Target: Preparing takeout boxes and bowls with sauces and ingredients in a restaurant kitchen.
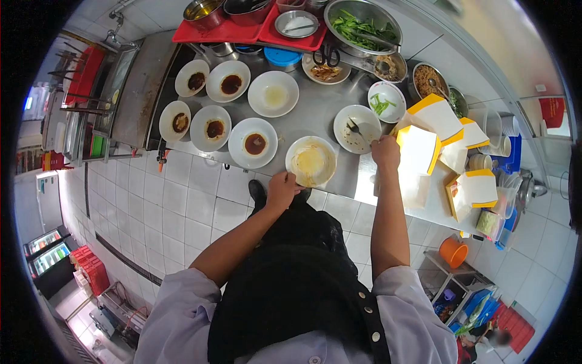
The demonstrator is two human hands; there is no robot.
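Observation:
My left hand pinches the near rim of a white bowl at the counter's front edge; a pale yellow, liquid-looking layer lies in it. My right hand is closed at the right rim of another white bowl, which has brownish residue inside. A fork rests with its tines in that bowl, and its handle runs toward my right fingers. To the left stand several white bowls with dark sauce, such as the nearest sauce bowl. Behind them a bowl with clear yellowish liquid stands apart.
Open takeaway boxes crowd the right of the steel counter. Along the back are a large bowl of greens, red trays, scissors, a blue lid and a dish of chopped greens. Tiled floor lies below.

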